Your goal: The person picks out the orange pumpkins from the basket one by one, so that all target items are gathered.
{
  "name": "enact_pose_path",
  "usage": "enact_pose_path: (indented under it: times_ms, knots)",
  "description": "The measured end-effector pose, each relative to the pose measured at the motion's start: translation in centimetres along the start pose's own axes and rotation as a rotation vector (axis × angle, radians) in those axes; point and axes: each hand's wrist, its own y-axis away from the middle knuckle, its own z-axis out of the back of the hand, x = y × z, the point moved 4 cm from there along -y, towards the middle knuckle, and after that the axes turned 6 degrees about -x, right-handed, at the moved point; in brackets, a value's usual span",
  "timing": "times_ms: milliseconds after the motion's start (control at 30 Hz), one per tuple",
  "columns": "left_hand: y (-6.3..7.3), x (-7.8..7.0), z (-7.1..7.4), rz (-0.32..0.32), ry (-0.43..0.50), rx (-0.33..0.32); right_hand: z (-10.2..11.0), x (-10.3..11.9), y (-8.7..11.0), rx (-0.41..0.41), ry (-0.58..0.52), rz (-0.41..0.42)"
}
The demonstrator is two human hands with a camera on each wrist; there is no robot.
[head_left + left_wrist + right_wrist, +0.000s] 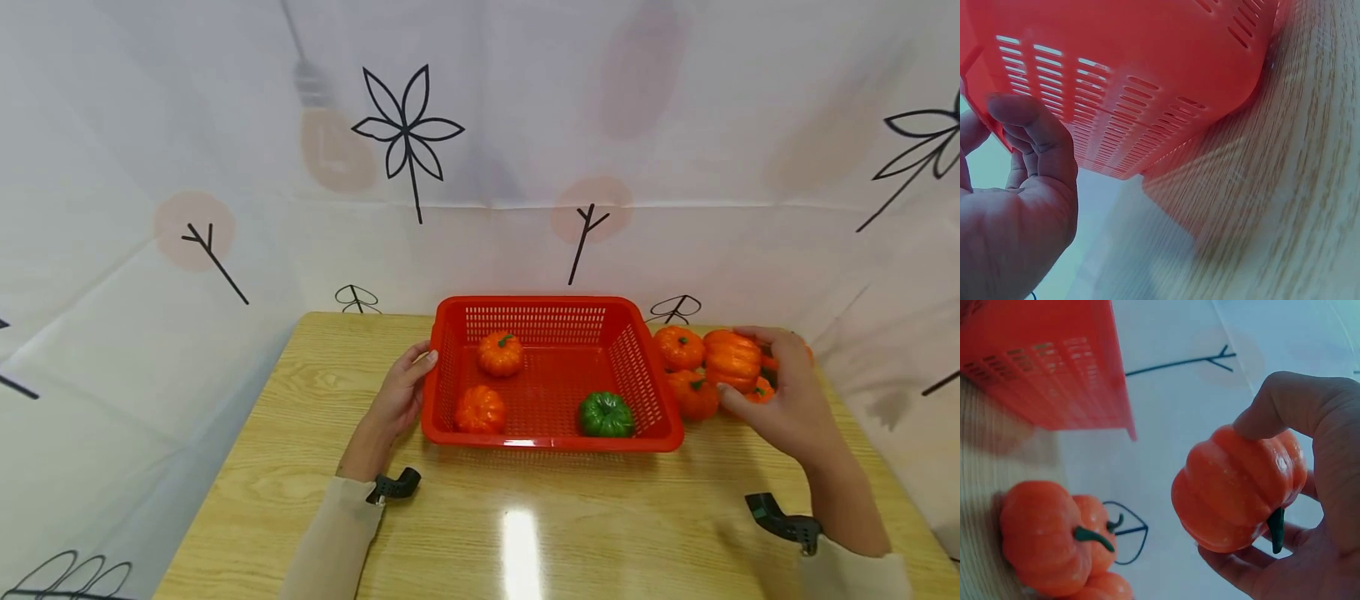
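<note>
My right hand [787, 400] grips an orange toy pumpkin [1238, 487] with a green stem, thumb on one side and fingers round the other. It is held up off the table, right of the red plastic basket [551, 444]. On the basket's left rim, my left hand [401, 396] holds on, thumb above and fingers curled against the outer wall in the left wrist view. Inside the basket are one orange pumpkin [500, 354] at the back left, another orange pumpkin [481, 410] at the front left and a green pumpkin [607, 415] at the front right.
Several more orange pumpkins [692, 395] cluster on the wooden table [300, 467] just right of the basket, partly hidden by the right hand. A white cloth with printed plant drawings [480, 167] hangs behind the table's back edge.
</note>
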Motion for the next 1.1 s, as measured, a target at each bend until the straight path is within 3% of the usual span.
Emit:
enact_pose_path:
  times_ms: [500,1100]
  knots:
    - [-0.1,0.0,0.0,-0.014,0.002,-0.008,3.5,-2.0,0.4,-0.109,0.265,-0.039]
    - [0.0,0.0,-0.1,0.005,-0.004,-0.008,5.2,-5.1,1.4,-0.093,0.401,-0.242]
